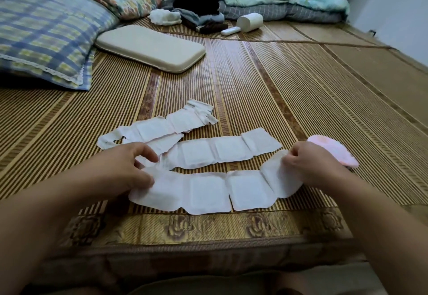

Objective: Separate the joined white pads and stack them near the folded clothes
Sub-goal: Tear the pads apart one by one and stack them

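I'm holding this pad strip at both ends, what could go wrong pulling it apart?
The left hand and right hand grip the nearest strip only at its ends, so pulling may rip a pad, not a seam. It lies near the front edge of the bamboo mat, so freed pads could slip off.

The near strip (pixel 208 192) of four joined white rectangular soft pads lay flat across the near edge of the bamboo mat (pixel 301 100), a short tear showing at its near edge between the second and third pads. Its left end was pinched by the left hand (pixel 129 167); its right end curled upward, pinched by the right hand (pixel 308 165). Just beyond lay the middle strip (pixel 222 152), then the crumpled far strip (pixel 157 127) to the left. The dark folded clothes (pixel 201 20) sat far back, well apart.
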Demonstrator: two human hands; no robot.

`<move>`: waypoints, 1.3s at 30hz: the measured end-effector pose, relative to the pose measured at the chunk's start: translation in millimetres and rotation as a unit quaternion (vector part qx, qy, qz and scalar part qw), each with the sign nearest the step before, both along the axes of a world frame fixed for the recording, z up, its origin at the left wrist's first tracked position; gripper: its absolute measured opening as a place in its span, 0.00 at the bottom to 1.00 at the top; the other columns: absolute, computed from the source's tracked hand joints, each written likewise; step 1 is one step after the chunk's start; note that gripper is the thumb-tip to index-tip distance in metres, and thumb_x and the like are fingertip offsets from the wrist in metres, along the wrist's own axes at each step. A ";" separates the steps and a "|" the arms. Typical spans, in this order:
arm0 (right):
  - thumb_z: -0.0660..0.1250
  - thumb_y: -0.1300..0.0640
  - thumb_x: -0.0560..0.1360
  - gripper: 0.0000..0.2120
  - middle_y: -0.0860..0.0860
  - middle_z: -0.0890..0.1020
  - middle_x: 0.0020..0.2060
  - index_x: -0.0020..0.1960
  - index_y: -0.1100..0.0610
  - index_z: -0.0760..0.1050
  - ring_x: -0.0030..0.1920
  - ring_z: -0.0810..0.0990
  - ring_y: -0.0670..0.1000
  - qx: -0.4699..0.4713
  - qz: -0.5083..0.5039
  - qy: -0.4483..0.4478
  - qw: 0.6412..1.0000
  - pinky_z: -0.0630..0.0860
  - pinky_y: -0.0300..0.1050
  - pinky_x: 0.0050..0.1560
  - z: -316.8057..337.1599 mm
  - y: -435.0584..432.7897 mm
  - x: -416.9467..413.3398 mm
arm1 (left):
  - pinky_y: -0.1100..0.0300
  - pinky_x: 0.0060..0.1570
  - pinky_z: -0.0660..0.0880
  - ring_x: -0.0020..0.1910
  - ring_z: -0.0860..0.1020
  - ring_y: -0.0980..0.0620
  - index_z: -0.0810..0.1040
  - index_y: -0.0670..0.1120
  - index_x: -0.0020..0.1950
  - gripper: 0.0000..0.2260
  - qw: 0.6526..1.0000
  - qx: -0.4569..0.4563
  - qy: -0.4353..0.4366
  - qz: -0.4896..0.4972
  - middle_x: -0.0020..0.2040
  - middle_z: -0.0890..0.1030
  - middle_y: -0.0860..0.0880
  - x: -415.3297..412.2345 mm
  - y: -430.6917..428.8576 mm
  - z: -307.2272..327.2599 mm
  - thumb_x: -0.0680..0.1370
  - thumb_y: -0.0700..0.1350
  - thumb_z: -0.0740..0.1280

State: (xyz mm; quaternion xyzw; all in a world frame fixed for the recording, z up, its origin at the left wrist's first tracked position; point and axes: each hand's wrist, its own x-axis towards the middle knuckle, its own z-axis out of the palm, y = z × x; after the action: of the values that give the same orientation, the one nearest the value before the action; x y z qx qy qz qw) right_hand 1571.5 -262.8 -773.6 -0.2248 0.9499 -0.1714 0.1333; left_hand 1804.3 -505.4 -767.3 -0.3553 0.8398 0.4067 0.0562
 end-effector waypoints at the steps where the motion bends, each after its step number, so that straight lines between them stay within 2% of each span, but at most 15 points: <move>1: 0.63 0.58 0.75 0.09 0.56 0.77 0.32 0.40 0.63 0.75 0.32 0.73 0.52 -0.013 0.002 0.002 1.000 0.68 0.46 0.32 2.4 2.0 -0.9 | 0.66 0.25 0.72 0.31 0.81 0.55 0.75 0.59 0.49 0.16 1.000 0.017 -0.009 0.000 0.42 0.81 0.49 2.2 -2.3 0.7 0.68 0.42 0.75; 5: 0.69 0.58 0.72 0.04 0.54 0.80 0.36 0.40 0.57 0.76 0.37 0.78 0.53 -0.129 -0.022 -0.054 0.990 0.78 0.52 0.38 12.6 6.6 4.2 | 0.65 0.24 0.71 0.24 0.77 0.57 0.74 0.61 0.53 0.21 0.998 0.069 -0.006 0.005 0.34 0.80 0.51 9.3 -10.5 -0.4 0.67 0.44 0.76; 8: 0.73 0.58 0.70 0.04 0.53 0.81 0.39 0.42 0.55 0.77 0.38 0.81 0.52 -0.210 0.003 -0.125 0.970 0.78 0.45 0.32 17.5 -0.9 22.8 | 0.59 0.27 0.72 0.24 0.76 0.55 0.75 0.58 0.54 0.19 0.993 0.112 0.030 0.021 0.26 0.79 0.52 11.2 -12.0 -2.0 0.68 0.42 0.75; 11: 0.72 0.54 0.71 0.05 0.50 0.82 0.39 0.45 0.52 0.77 0.34 0.82 0.47 -0.199 0.053 -0.160 0.965 0.77 0.38 0.30 13.0 -17.3 45.9 | 0.60 0.27 0.73 0.25 0.76 0.55 0.76 0.57 0.54 0.18 0.988 0.143 0.056 0.019 0.26 0.79 0.52 7.8 -6.5 -0.6 0.68 0.41 0.75; 13: 0.68 0.51 0.74 0.05 0.49 0.83 0.39 0.48 0.51 0.77 0.32 0.83 0.45 -0.173 0.071 -0.176 0.966 0.77 0.38 0.29 8.4 -27.8 56.8 | 0.63 0.26 0.74 0.24 0.75 0.56 0.77 0.56 0.54 0.18 0.984 0.165 0.068 0.022 0.26 0.78 0.52 4.8 -1.6 2.3 0.69 0.41 0.74; 19: 0.57 0.57 0.80 0.09 0.54 0.84 0.42 0.58 0.53 0.73 0.36 0.82 0.50 -0.158 0.033 -0.246 0.956 0.78 0.45 0.35 -0.4 -34.6 63.6 | 0.64 0.28 0.75 0.26 0.77 0.59 0.77 0.55 0.55 0.15 0.979 0.165 0.116 -0.018 0.27 0.80 0.56 -18.1 29.8 2.6 0.71 0.41 0.72; 21: 0.57 0.60 0.80 0.11 0.55 0.84 0.43 0.59 0.53 0.73 0.37 0.82 0.51 -0.161 0.026 -0.255 0.953 0.78 0.46 0.35 -1.1 -35.1 62.4 | 0.64 0.31 0.76 0.30 0.81 0.60 0.76 0.56 0.56 0.15 0.976 0.170 0.125 -0.055 0.32 0.83 0.57 -29.7 49.0 1.8 0.72 0.43 0.72; 24: 0.57 0.62 0.80 0.12 0.55 0.84 0.43 0.59 0.53 0.73 0.37 0.82 0.51 -0.164 0.015 -0.281 0.945 0.77 0.44 0.33 -0.1 -34.7 60.1 | 0.60 0.35 0.79 0.36 0.84 0.55 0.73 0.58 0.59 0.15 0.971 0.196 0.109 -0.083 0.45 0.83 0.51 -43.9 67.0 0.8 0.74 0.49 0.69; 25: 0.57 0.62 0.79 0.12 0.55 0.84 0.43 0.59 0.53 0.73 0.37 0.82 0.52 -0.168 0.013 -0.292 0.942 0.77 0.44 0.32 0.5 -33.7 59.2 | 0.59 0.35 0.79 0.35 0.84 0.56 0.72 0.59 0.58 0.13 0.978 0.162 0.105 -0.079 0.46 0.83 0.51 -46.6 67.2 0.3 0.75 0.50 0.68; 27: 0.61 0.62 0.78 0.10 0.54 0.84 0.43 0.57 0.53 0.74 0.37 0.83 0.51 -0.172 0.017 -0.277 0.945 0.79 0.43 0.32 2.0 -30.2 56.1 | 0.58 0.35 0.77 0.33 0.83 0.58 0.73 0.58 0.56 0.10 0.994 0.004 0.093 -0.064 0.44 0.82 0.54 -48.0 58.7 -0.9 0.75 0.52 0.67; 29: 0.65 0.60 0.76 0.10 0.51 0.83 0.42 0.56 0.52 0.75 0.37 0.83 0.49 -0.163 0.025 -0.203 0.965 0.80 0.43 0.33 4.0 -25.3 48.9 | 0.59 0.35 0.73 0.36 0.80 0.56 0.77 0.54 0.52 0.09 0.983 -0.163 0.063 -0.056 0.42 0.81 0.55 -45.8 46.9 -2.5 0.74 0.54 0.67; 31: 0.70 0.57 0.73 0.11 0.49 0.82 0.42 0.55 0.52 0.76 0.38 0.82 0.48 -0.131 0.031 -0.114 0.984 0.80 0.44 0.34 5.5 -19.9 40.5 | 0.58 0.35 0.73 0.37 0.78 0.54 0.80 0.50 0.45 0.11 0.967 -0.247 -0.011 -0.065 0.39 0.81 0.54 -41.3 36.6 -4.3 0.72 0.57 0.67; 34: 0.74 0.49 0.68 0.17 0.46 0.78 0.41 0.54 0.54 0.77 0.40 0.78 0.46 -0.002 0.054 -0.029 0.998 0.73 0.42 0.35 6.3 -14.5 34.4 | 0.58 0.33 0.74 0.33 0.78 0.53 0.80 0.49 0.36 0.16 0.953 -0.267 -0.109 -0.090 0.33 0.80 0.51 -35.8 33.1 -8.2 0.67 0.62 0.68; 36: 0.75 0.47 0.66 0.18 0.49 0.80 0.39 0.49 0.57 0.79 0.40 0.78 0.48 0.073 0.065 -0.049 0.994 0.75 0.43 0.37 4.7 -14.9 36.4 | 0.59 0.32 0.73 0.33 0.78 0.53 0.79 0.48 0.34 0.16 0.948 -0.272 -0.130 -0.105 0.31 0.79 0.51 -34.9 35.1 -12.5 0.64 0.61 0.69; 39: 0.75 0.47 0.67 0.15 0.53 0.83 0.39 0.44 0.58 0.81 0.39 0.80 0.51 0.110 0.081 -0.060 0.989 0.76 0.46 0.38 0.0 -18.8 38.0 | 0.57 0.35 0.75 0.35 0.78 0.53 0.80 0.48 0.36 0.12 0.947 -0.252 -0.144 -0.136 0.34 0.80 0.51 -36.6 39.3 -19.5 0.67 0.57 0.71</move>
State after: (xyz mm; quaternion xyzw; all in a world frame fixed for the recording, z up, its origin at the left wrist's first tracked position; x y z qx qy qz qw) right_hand 1609.5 -281.6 -773.6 -0.2740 0.9321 -0.0680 0.2270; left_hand 1767.7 -466.0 -786.8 -0.2947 0.9383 0.1142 0.1401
